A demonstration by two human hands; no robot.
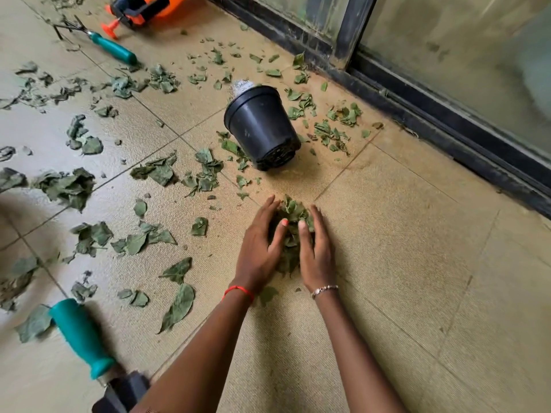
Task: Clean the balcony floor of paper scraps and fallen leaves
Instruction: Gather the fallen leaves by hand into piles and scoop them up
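Note:
A small heap of green leaves (291,234) lies on the tan tiled floor (402,263) in the middle of the view. My left hand (258,242) presses against the heap's left side and my right hand (316,248) against its right side, fingers fairly straight, thumbs resting on top. Many more loose leaves (161,171) are scattered over the floor to the left and beyond. A black plastic pot (262,126) lies tipped on its side just past the heap, its mouth facing away from me.
A teal-handled tool (82,338) lies at the lower left. A teal-handled hand rake (111,47) and an orange sprayer (149,7) sit at the far top left. A dark sliding-door track (447,126) runs along the right.

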